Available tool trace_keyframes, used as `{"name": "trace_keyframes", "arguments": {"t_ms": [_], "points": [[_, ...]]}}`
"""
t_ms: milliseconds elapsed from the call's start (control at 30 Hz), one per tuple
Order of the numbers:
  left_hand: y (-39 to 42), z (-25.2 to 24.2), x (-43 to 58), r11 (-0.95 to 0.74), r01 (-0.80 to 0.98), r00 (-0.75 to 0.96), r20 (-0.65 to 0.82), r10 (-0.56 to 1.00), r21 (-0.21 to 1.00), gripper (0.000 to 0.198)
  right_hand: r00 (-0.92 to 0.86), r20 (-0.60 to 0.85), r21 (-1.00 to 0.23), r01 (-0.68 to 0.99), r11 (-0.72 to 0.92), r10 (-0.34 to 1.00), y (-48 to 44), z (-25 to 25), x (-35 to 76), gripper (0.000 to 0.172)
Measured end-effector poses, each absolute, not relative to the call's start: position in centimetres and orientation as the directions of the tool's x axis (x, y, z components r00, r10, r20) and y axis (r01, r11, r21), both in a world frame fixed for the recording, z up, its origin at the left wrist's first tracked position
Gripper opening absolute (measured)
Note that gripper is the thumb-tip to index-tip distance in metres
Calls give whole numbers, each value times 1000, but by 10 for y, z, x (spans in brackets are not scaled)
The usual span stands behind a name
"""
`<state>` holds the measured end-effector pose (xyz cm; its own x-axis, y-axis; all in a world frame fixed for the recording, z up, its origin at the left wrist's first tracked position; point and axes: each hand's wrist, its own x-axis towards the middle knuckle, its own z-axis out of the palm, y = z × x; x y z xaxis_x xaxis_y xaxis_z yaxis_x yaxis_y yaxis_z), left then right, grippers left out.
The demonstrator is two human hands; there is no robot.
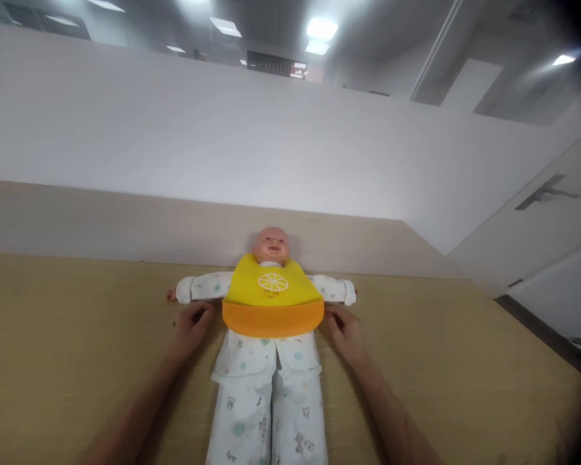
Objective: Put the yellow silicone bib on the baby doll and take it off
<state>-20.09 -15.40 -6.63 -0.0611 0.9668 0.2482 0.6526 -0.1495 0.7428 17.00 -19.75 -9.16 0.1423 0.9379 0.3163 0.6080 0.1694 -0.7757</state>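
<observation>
A baby doll (271, 244) lies on its back on the table, arms stretched out to both sides. It wears a white printed top and trousers (242, 413). Over its chest is a yellow bib (252, 284) with a white citrus-slice print and a smiling face, ending in an orange catch pocket (273, 320). My left hand (192, 328) rests beside the pocket's left end, below the doll's sleeve, fingers curled in. On the other side my right hand (347, 331) is curled too, its fingertips close to the pocket's right corner; whether they touch it I cannot tell.
The wooden table (77, 361) runs up to a pale raised strip (126, 223) at the back. Behind that stands a white partition (198, 135) with glass above. A door with a metal handle (545, 192) is at the right.
</observation>
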Motion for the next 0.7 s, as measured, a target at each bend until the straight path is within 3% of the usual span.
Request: {"name": "trace_keyframes", "arguments": {"t_ms": [500, 700], "points": [[-154, -67, -199, -154, 536, -5, 186, 983, 830, 29, 154, 190, -850, 519, 84, 970, -195, -89, 173, 38], [-151, -73, -200, -171, 516, 13, 191, 981, 839, 24, 146, 227, -843, 525, 119, 963, -195, -85, 172, 35]]}}
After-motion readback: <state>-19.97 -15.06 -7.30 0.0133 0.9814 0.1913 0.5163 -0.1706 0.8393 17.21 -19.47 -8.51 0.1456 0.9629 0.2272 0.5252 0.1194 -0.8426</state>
